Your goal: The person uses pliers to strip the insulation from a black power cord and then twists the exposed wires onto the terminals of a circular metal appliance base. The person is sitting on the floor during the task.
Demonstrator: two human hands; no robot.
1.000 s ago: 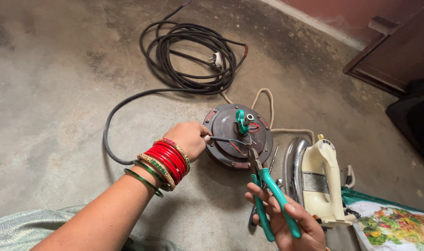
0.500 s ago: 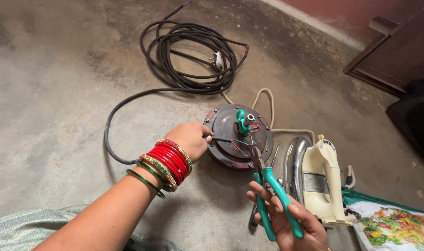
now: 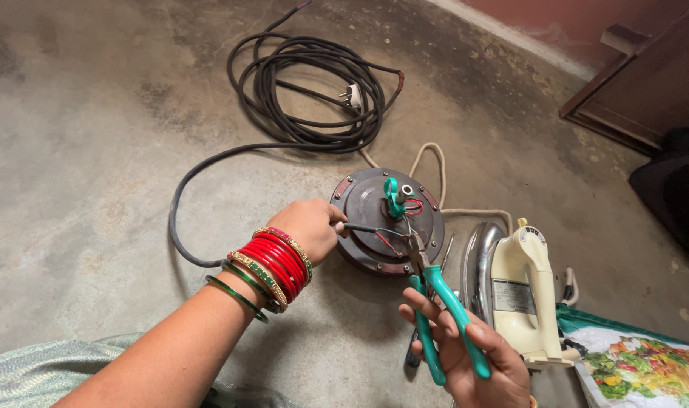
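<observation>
At frame centre, thin wires (image 3: 375,236) over a round motor (image 3: 375,204) are pinched by the left hand (image 3: 310,230) and bitten by pliers (image 3: 435,302) grasped in the right hand (image 3: 477,355), lower right. The wires are judged limp and fragile, best held by the insulation. The left arm is extended, the wrist bent.

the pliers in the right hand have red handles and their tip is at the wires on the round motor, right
Not quite. The pliers have green handles, not red, as the head view shows. The right hand does hold them, with their tip at the wires on the round motor.
</observation>
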